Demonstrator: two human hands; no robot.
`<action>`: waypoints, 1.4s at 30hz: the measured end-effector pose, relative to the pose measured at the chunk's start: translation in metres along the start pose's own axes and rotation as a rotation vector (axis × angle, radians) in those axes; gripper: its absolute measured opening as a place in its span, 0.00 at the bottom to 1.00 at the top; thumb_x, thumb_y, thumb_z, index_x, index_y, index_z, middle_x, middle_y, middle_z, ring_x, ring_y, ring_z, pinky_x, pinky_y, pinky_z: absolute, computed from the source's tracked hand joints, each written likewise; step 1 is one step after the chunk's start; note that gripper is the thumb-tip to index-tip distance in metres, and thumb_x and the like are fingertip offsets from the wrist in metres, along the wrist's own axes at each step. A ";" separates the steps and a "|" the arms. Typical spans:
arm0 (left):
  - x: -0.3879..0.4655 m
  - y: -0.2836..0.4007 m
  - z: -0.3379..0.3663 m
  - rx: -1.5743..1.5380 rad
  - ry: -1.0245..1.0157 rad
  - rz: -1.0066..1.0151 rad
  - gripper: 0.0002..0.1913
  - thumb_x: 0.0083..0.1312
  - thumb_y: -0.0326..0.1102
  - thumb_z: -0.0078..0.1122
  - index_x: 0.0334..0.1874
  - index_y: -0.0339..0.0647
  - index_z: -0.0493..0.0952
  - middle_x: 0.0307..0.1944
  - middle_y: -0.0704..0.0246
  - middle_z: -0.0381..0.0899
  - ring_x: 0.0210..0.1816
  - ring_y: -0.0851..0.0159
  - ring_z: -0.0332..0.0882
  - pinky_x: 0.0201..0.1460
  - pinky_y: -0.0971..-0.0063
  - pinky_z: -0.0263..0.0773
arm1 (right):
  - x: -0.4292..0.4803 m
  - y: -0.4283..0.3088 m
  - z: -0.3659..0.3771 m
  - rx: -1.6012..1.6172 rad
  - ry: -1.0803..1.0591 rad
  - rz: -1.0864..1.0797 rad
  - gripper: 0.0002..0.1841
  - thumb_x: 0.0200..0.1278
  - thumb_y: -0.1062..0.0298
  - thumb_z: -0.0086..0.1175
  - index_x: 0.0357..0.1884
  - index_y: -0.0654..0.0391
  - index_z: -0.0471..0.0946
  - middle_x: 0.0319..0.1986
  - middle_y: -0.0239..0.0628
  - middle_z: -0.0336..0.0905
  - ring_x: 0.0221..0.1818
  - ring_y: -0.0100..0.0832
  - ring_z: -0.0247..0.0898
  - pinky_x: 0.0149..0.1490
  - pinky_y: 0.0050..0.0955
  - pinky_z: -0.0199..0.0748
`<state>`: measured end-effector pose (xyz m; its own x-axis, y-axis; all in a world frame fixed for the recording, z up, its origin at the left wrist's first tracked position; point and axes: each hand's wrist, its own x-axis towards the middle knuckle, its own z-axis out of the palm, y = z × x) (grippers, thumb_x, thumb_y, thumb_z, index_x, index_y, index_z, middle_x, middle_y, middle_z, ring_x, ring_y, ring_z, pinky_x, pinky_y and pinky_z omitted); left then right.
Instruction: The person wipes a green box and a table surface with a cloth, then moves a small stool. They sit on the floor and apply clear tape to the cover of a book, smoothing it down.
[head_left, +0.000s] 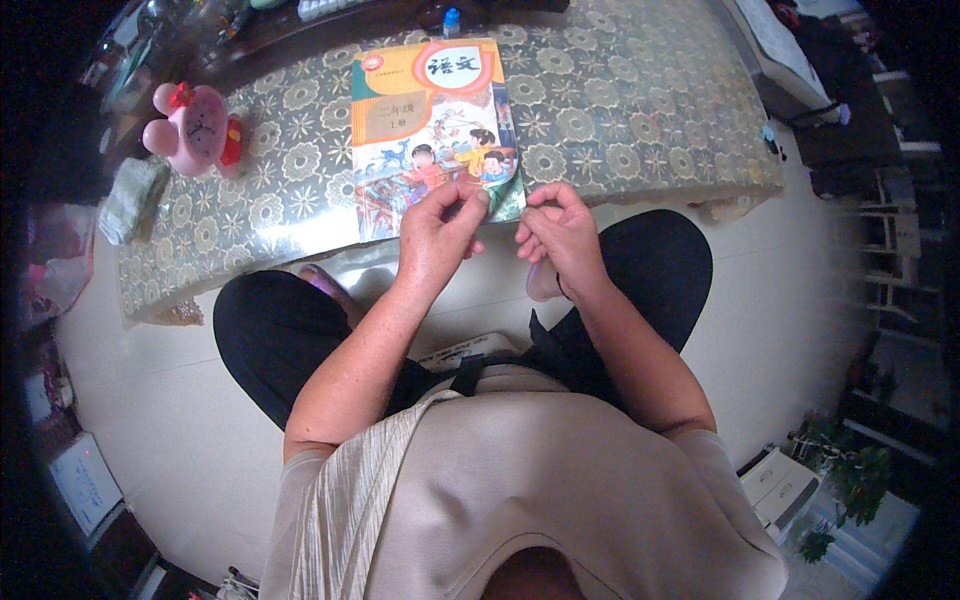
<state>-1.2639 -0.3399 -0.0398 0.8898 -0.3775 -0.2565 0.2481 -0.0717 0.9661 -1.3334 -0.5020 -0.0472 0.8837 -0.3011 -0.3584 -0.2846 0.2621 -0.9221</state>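
A paperback textbook (431, 142) with an illustrated, orange-and-white cover lies on the patterned tablecloth (300, 161), close to the table's near edge. My left hand (442, 225) pinches the cover's lower right corner between thumb and forefinger, and that corner is curled up, with a green page or cover showing beneath it. My right hand (559, 229) is just right of the book's lower right corner, its thumb and forefinger close together and the other fingers curled. Whether a page edge or anything else is between those fingertips cannot be told.
A pink alarm clock (201, 131) stands at the table's left, with a folded cloth (131, 199) beside it. A small blue-capped bottle (451, 22) is behind the book. My knees are below the table's near edge. A white drawer unit (780, 487) and a plant (855, 472) are at lower right.
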 end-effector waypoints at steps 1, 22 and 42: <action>0.000 0.000 0.000 -0.004 -0.001 0.000 0.10 0.69 0.37 0.60 0.40 0.37 0.80 0.24 0.74 0.77 0.18 0.77 0.74 0.18 0.83 0.66 | 0.000 0.000 0.000 -0.014 0.010 0.009 0.06 0.66 0.72 0.54 0.43 0.58 0.72 0.23 0.33 0.78 0.19 0.21 0.73 0.23 0.15 0.68; 0.000 0.000 0.000 -0.015 0.002 -0.011 0.10 0.68 0.37 0.61 0.41 0.35 0.81 0.26 0.73 0.78 0.18 0.76 0.75 0.18 0.83 0.67 | 0.004 -0.004 0.001 -0.071 -0.045 0.079 0.07 0.67 0.68 0.51 0.39 0.62 0.76 0.26 0.39 0.81 0.21 0.25 0.75 0.25 0.20 0.71; 0.000 0.001 0.001 -0.001 -0.005 0.001 0.10 0.69 0.36 0.60 0.39 0.35 0.80 0.25 0.72 0.78 0.17 0.76 0.74 0.18 0.83 0.67 | 0.005 -0.011 0.001 -0.026 -0.040 0.148 0.10 0.67 0.64 0.52 0.36 0.61 0.77 0.25 0.38 0.81 0.21 0.25 0.76 0.26 0.20 0.71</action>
<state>-1.2642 -0.3404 -0.0385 0.8880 -0.3824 -0.2555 0.2476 -0.0707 0.9663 -1.3256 -0.5058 -0.0389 0.8453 -0.2239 -0.4850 -0.4220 0.2768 -0.8633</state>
